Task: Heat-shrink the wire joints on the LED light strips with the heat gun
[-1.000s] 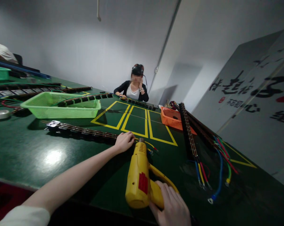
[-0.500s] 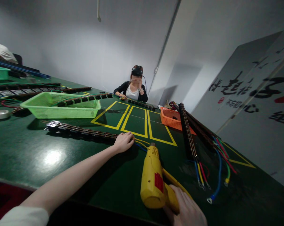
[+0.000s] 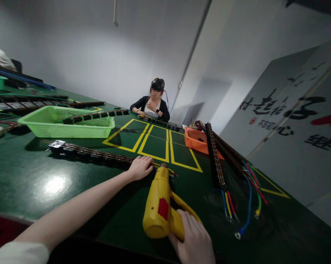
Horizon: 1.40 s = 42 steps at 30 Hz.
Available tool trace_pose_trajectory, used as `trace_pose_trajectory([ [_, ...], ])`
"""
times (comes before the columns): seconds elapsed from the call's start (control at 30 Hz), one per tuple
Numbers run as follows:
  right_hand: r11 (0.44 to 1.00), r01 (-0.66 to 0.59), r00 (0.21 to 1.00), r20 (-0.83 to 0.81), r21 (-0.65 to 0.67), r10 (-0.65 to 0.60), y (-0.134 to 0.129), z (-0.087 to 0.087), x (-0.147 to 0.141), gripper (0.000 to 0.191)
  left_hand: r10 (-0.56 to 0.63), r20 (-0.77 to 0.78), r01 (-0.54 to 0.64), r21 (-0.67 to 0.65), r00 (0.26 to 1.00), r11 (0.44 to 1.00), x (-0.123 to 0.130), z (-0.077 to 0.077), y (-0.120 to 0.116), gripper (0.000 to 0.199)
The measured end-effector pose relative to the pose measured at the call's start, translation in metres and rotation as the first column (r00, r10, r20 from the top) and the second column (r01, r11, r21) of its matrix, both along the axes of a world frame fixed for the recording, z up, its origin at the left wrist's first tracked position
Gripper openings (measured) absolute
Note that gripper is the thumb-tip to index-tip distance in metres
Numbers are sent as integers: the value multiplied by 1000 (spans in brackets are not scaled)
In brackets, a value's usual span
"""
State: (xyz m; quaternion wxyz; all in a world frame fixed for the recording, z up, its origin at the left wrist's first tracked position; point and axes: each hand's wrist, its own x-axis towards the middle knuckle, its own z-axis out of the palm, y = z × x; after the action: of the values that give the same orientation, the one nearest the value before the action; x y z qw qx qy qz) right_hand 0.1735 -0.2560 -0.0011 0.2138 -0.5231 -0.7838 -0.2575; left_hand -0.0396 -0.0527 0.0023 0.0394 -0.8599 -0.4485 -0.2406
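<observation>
My right hand [image 3: 195,234] grips the handle of a yellow heat gun [image 3: 155,205] with a red switch patch. Its nozzle points away from me, close to the wire ends. My left hand [image 3: 140,168] is closed over the right end of a long dark strip [image 3: 95,154] with metal plates and rods along it. Thin yellow and blue wires come out past my left fingers, and lug tips [image 3: 175,175] show just beyond the nozzle. The fingers hide where wires and strip join.
A green basket [image 3: 66,130] with another strip across it stands behind. An orange basket [image 3: 195,141] and more strips [image 3: 216,157] with coloured lugged cables [image 3: 246,223] lie right. A person in a headset [image 3: 151,104] sits opposite. Yellow tape [image 3: 167,146] marks the green table.
The heat gun in my right hand has moved left, its nozzle nearer my left hand and the wires. My left hand keeps its hold. The person opposite has lowered a hand to the chest.
</observation>
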Motion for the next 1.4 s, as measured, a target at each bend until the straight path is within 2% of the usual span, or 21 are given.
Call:
trace_pose_trajectory([
  [0.13,992,4,1000,-28,-124,-8,6,-2,-14,37,-4,-19,4,0,1000,1000,-1,0,2,24],
  [0.3,978,36,997,-58,-205,-49,5,-2,-17,46,-12,19,13,-15,1000,1000,-3,0,2,22],
  [0.47,987,34,996,-71,-157,-45,5,1,-12,41,-52,93,54,-13,994,998,-5,-1,1,21],
  [0.67,986,87,996,-18,-140,-90,2,3,10,38,-83,51,81,27,995,996,-6,1,-1,24],
  [0.8,991,106,994,42,-78,-103,-4,3,32,44,-96,41,95,23,995,995,-6,1,-2,25],
  [1.0,998,50,994,99,40,-53,-10,3,53,47,-108,-1,108,36,994,993,-7,-1,-1,27],
  [1.2,998,63,992,112,-28,-60,-9,-5,60,49,-117,7,117,43,993,992,-7,-1,0,31],
  [1.4,996,92,992,83,16,-93,-5,-18,51,52,-145,26,144,43,989,989,-5,-1,-1,31],
])
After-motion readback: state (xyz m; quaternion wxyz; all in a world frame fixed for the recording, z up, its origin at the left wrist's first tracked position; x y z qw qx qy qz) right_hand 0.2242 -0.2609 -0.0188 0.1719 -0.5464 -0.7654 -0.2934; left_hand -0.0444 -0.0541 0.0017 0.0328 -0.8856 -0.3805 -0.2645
